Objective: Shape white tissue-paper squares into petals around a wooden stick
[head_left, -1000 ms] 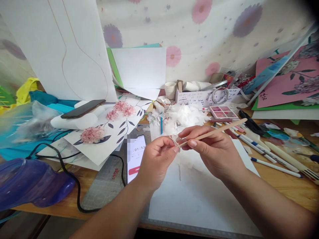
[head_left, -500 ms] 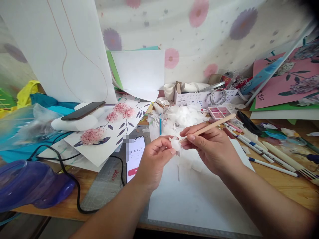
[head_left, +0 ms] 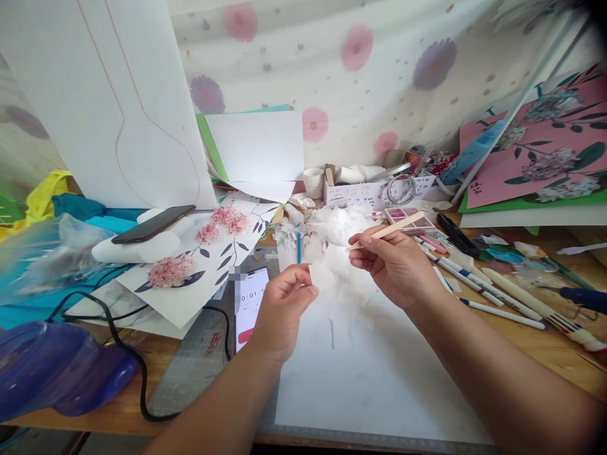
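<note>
My left hand [head_left: 286,309] pinches a small thin white paper piece [head_left: 318,276] between thumb and fingertips, above a large white sheet [head_left: 365,379]. My right hand [head_left: 397,264] is closed around a flat wooden craft stick [head_left: 399,225], which slants up to the right. The stick's lower end is near the fingertips, and a gap separates the two hands. Just beyond them lies a heap of thin white scraps [head_left: 339,222], partly behind my right hand. A blue stick [head_left: 298,248] stands out among the scraps at the left.
Left of the sheet are a phone with a timer [head_left: 251,309], a paper with pink flowers [head_left: 222,253], a black cable [head_left: 142,385] and a purple container [head_left: 61,366]. Pens [head_left: 502,313] and a pink palette [head_left: 410,218] lie right. Paper cups [head_left: 313,183] stand behind.
My right hand with the craft stick has drawn away from the paper piece in my left hand. The piece now looks flatter and spread out. The camera view has shifted slightly.
</note>
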The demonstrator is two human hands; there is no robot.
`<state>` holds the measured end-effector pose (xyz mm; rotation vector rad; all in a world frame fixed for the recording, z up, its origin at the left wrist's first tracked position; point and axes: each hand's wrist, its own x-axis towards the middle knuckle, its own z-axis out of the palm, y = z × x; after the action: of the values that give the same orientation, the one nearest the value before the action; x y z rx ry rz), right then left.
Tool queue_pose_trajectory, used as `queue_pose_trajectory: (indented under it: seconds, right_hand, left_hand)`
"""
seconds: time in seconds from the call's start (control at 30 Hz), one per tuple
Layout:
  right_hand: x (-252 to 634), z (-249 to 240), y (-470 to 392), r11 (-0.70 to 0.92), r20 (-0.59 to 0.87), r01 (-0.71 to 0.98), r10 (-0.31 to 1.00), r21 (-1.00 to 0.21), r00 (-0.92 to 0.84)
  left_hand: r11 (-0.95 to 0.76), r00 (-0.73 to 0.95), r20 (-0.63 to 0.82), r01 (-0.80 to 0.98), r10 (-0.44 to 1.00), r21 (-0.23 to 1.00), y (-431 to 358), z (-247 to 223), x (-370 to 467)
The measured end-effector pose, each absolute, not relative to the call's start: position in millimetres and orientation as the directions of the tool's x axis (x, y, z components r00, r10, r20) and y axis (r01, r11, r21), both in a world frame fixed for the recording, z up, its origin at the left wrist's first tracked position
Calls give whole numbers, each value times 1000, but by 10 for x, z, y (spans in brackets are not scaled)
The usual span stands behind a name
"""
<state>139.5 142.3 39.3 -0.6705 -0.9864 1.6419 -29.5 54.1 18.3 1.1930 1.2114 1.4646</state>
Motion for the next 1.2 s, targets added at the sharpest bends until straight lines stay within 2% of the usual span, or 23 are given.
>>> queue_pose_trajectory:
  seconds: [0.13, 0.23, 0.43, 0.5, 0.53, 0.6, 0.67, 0.73, 0.8, 0.97, 1.07, 1.13, 1.2]
  right_hand:
    - [1428, 380, 1493, -79, 55, -521, 970, -850, -237]
    - [1436, 388, 1494, -82, 58, -527, 968, -846, -244]
    - [1419, 441, 1407, -85, 89, -541, 954, -837, -287]
    - [1403, 452, 1374, -94, 96, -547, 947, -832, -307]
    - [1392, 454, 1357, -101, 96, -550, 943, -829, -319]
    - [1367, 449, 1322, -120, 94, -552, 934, -825, -344]
    - [1340, 438, 1286, -134, 93, -554, 927, -822, -363]
    - [1314, 422, 1253, -137, 94, -551, 924, -823, -370]
    - [1294, 402, 1229, -127, 92, -536, 927, -834, -364]
    - [1298, 363, 1216, -52, 131, -482, 932, -874, -338]
    - [1341, 375, 1213, 242, 380, -434, 886, -868, -266]
    - [1373, 402, 1199, 480, 587, -376, 769, -793, -256]
    - [1397, 437, 1174, 623, 698, -314, 650, -716, -302]
  left_hand:
    - [-175, -178, 213, 207, 961, 962, 541, 220, -284]
    - [-186, -107, 244, 384, 964, 904, 535, 250, -252]
    - [-224, -4, 265, 522, 964, 823, 515, 229, -233]
    - [-216, -17, 247, 431, 969, 876, 512, 199, -244]
    - [-202, -33, 223, 319, 974, 926, 511, 184, -246]
    - [-162, -52, 161, -13, 986, 987, 508, 164, -239]
    - [-141, -42, 135, -308, 990, 941, 505, 162, -219]
    - [-150, -33, 152, -448, 988, 881, 503, 175, -196]
    - [-179, -53, 176, -470, 983, 864, 504, 191, -182]
    - [-231, -126, 197, -397, 972, 888, 506, 199, -197]
    - [-231, -158, 179, -430, 971, 873, 508, 203, -210]
    - [-219, -175, 155, -447, 972, 867, 510, 212, -213]
    - [-198, -184, 126, -459, 975, 866, 511, 223, -212]
